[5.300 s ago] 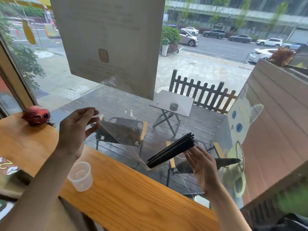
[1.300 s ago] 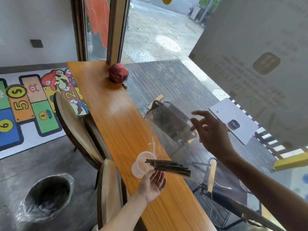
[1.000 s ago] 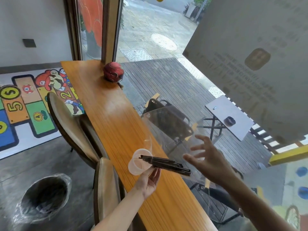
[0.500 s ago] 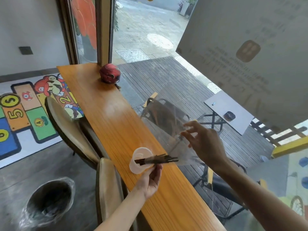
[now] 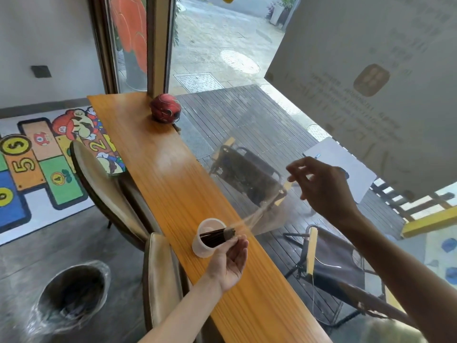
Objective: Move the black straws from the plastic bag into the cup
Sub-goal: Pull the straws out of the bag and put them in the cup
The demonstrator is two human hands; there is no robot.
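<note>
Left hand, nearest the viewer, palm up over the near stretch of the wooden bench. Its fingers curl round the outer end of a bundle of black straws and hold it tilted, with the far ends of the straws already inside the mouth of the translucent plastic cup. The cup stands on the bench near its inner edge, touching or just in front of the fingers; which of the two cannot be told.

Risk, as judged from this arrangement: the cup looks light, and the bundle enters at a slant, so a sideways push from the straws or the fingers could tip it or slide it toward the edge, below which a lined waste bin and a chair stand. Letting go too soon could let the straws fan out and lever the cup over.

Clear plastic bag, stretched from the straw bundle up and away to the right hand. A narrowed corner of the film seems to cling at the straw ends; a snag there could drag straws back out.

Right hand, raised over the window side of the bench, wrist bent, thumb and fingertips pinching the bag's far edge, other fingers loosely spread.

Beyond, a red helmet-shaped toy sits at the far end of the bench.
</note>
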